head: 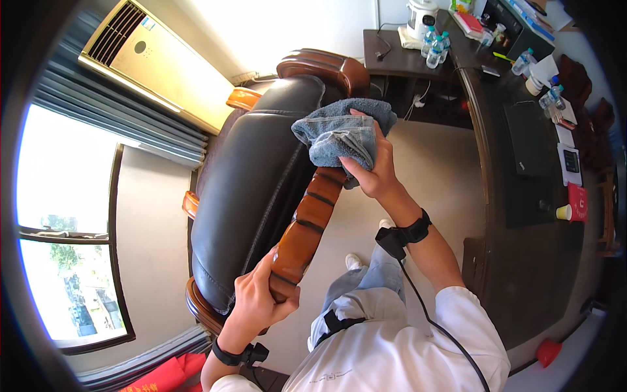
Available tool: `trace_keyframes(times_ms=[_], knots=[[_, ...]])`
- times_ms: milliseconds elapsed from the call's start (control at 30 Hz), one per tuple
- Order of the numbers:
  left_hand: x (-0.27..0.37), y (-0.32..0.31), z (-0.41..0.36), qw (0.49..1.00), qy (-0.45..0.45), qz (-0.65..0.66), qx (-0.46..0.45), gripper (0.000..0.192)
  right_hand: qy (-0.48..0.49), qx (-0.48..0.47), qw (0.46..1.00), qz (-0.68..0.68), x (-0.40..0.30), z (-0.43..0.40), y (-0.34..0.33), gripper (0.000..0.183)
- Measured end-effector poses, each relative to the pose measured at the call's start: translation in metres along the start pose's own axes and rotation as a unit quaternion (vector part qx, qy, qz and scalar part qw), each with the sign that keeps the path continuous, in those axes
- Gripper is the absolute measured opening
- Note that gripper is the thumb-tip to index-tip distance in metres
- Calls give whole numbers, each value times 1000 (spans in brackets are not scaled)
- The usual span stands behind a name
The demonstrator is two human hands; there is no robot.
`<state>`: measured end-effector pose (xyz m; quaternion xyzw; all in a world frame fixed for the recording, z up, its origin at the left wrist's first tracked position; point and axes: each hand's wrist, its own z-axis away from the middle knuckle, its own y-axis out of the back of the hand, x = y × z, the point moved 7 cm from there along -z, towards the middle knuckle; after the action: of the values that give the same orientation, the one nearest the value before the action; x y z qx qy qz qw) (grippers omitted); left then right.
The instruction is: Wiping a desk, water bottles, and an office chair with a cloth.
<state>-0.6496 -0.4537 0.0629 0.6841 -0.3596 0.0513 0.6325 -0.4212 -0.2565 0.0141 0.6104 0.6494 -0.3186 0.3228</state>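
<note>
My right hand (379, 164) grips a folded blue-grey terry towel (343, 139), which lies over the upper end of a glossy brown wooden rail (303, 232). Dark grooves cross this rail, part of a black leather chair (250, 166) with pale stitching. At the rail's lower end, my left hand (262, 296) is wrapped around the wood, thumb on one side and fingers on the other. The towel hides the rail's far end. Curved wooden parts of the chair (323, 68) show beyond the towel.
On the right stands a dark desk (519, 274) with a black laptop (526, 139), a yellow cup (564, 212) and papers. Several water bottles (434, 51) stand near a white appliance (421, 19). A window (68, 196) and a floor-standing air conditioner (156, 61) are at left. A cable (426, 313) hangs from my right wristband.
</note>
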Motion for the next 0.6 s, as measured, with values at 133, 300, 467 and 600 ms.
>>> trace_keyframes(times_ms=[133, 300, 467, 600], knots=[[-5, -5, -3, 1000, 10, -9, -10, 93, 76, 13, 997, 28, 5, 3, 2, 41], [2, -5, -7, 1000, 3, 0, 2, 97, 52, -42, 997, 34, 3, 5, 2, 49], [-1, -7, -19, 1000, 19, 5, -8, 92, 9, -13, 1000, 26, -27, 15, -9, 41], [3, -2, -38, 997, 74, 15, -18, 88, -110, 137, 984, -16, -28, 41, -24, 42]])
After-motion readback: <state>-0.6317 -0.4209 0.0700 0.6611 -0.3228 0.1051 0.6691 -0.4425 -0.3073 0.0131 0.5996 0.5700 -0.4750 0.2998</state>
